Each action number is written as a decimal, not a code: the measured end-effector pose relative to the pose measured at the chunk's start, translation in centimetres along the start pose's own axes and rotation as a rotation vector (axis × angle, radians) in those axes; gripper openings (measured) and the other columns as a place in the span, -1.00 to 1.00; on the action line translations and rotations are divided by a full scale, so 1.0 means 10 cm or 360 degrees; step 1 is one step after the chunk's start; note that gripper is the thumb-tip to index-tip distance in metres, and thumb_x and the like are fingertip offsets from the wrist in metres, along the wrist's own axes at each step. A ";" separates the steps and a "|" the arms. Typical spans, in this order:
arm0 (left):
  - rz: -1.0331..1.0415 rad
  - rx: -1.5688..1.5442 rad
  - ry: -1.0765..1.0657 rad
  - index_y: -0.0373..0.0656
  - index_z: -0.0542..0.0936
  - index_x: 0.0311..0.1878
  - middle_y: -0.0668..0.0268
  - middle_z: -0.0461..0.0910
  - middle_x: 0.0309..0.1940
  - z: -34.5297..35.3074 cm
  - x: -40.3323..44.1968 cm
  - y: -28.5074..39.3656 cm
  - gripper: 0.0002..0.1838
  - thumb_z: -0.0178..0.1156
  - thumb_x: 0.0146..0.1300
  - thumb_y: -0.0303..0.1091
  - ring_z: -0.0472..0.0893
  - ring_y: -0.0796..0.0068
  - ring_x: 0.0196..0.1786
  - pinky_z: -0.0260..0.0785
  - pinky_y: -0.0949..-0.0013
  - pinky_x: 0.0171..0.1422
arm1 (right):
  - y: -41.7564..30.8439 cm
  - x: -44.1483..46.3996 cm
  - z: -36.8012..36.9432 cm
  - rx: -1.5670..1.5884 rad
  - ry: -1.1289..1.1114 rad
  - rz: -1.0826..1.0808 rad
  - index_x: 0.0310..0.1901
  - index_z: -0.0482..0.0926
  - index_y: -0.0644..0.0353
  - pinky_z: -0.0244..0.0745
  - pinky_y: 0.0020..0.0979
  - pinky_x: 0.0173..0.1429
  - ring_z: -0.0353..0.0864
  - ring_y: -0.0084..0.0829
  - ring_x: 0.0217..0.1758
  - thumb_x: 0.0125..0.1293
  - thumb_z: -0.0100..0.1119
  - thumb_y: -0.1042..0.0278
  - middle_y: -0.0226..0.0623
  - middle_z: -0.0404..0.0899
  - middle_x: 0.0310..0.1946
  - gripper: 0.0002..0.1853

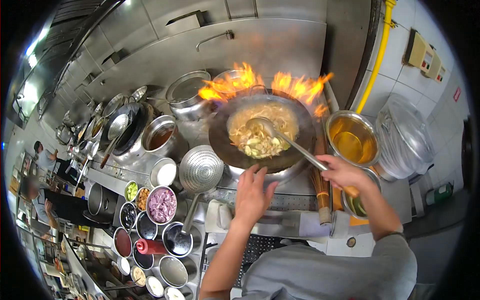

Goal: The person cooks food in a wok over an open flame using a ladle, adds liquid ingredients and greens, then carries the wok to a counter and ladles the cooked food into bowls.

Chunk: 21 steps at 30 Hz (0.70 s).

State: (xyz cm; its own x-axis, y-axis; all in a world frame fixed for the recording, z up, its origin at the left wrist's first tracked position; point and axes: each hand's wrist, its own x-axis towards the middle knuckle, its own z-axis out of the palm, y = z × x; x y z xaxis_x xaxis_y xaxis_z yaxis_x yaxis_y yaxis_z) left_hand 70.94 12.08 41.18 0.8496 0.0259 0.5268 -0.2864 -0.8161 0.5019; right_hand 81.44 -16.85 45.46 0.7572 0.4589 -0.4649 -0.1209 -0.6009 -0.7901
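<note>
A wide dark wok [224, 145] sits on the burner, holding sliced food in a light brown broth [260, 142]. My right hand [344, 173] is closed around the handle of a metal ladle [302, 150], whose wooden end sticks out below the palm. The ladle's bowl rests in the food. Just in front of the wok's near rim is my left hand [254, 194], empty with its fingers apart; whether the fingertips touch the rim I cannot tell. Tall orange flames [295, 87] rise behind the wok.
Left of the wok lies a perforated strainer [201, 167] over containers, including a bowl of sliced pink meat [162, 204]. A steel pot of yellow oil [353, 137] and a bamboo brush [322, 197] are at the right. Two people [52, 205] stand far left.
</note>
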 end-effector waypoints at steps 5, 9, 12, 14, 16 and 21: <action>-0.0066 0.0243 -0.0157 -0.23 0.60 -0.27 0.09 0.54 -0.31 0.57 0.11 -0.09 -0.77 0.32 0.29 -0.24 0.52 0.00 -0.15 0.39 0.03 -0.02 | 0.12 0.21 -0.05 -0.0473 0.0242 -0.0327 0.50 0.25 0.03 0.51 -0.42 -0.44 0.52 -0.51 -0.57 0.41 0.09 0.40 -0.35 0.52 -0.39 -0.37; -0.0080 0.0284 -0.0178 -0.19 0.57 -0.35 0.12 0.52 -0.35 0.54 0.07 -0.05 -0.77 0.29 0.30 -0.24 0.51 0.01 -0.18 0.38 0.02 -0.09 | 0.04 -0.01 -0.07 -0.0286 0.0088 -0.0116 0.52 0.24 0.03 0.53 -0.36 -0.39 0.56 -0.47 -0.55 0.38 0.12 0.40 -0.28 0.56 -0.40 -0.33; -0.0040 0.0307 -0.0135 -0.20 0.57 -0.35 0.12 0.53 -0.34 0.54 0.11 -0.05 -0.77 0.30 0.29 -0.23 0.51 0.02 -0.18 0.39 0.03 -0.11 | -0.07 -0.23 -0.25 -0.0370 0.0120 -0.0049 0.51 0.26 0.06 0.54 -0.33 -0.37 0.59 -0.44 -0.53 0.36 0.15 0.37 -0.23 0.57 -0.39 -0.33; -0.0066 0.0341 -0.0164 -0.19 0.57 -0.35 0.12 0.53 -0.33 0.53 0.09 -0.04 -0.76 0.31 0.28 -0.22 0.52 0.03 -0.17 0.39 0.03 -0.12 | 0.13 0.02 -0.11 -0.0576 0.0317 -0.0310 0.50 0.28 0.07 0.55 -0.32 -0.35 0.61 -0.44 -0.50 0.35 0.17 0.36 -0.20 0.58 -0.37 -0.33; -0.0076 0.0352 -0.0162 -0.19 0.57 -0.34 0.13 0.54 -0.32 0.57 0.14 0.00 -0.75 0.31 0.29 -0.20 0.52 0.03 -0.16 0.39 0.03 -0.12 | 0.01 0.19 0.12 -0.0445 0.0323 -0.0207 0.50 0.28 0.08 0.55 -0.33 -0.34 0.60 -0.45 -0.50 0.37 0.17 0.32 -0.23 0.58 -0.34 -0.34; -0.0117 0.0326 -0.0168 -0.18 0.59 -0.34 0.15 0.56 -0.31 0.55 0.12 -0.01 -0.75 0.29 0.30 -0.18 0.54 0.06 -0.15 0.39 0.04 -0.10 | 0.01 -0.26 0.02 -0.0189 0.0045 0.0067 0.54 0.19 0.08 0.51 -0.36 -0.40 0.51 -0.50 -0.55 0.40 0.11 0.35 -0.36 0.55 -0.34 -0.32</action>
State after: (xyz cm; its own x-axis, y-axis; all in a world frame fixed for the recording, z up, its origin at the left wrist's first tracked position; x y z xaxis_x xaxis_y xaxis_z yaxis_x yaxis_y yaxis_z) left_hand 74.40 8.99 38.01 0.9095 0.0379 0.4139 -0.1352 -0.9147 0.3809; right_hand 79.40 -17.97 46.53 0.7711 0.4137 -0.4840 -0.0776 -0.6934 -0.7163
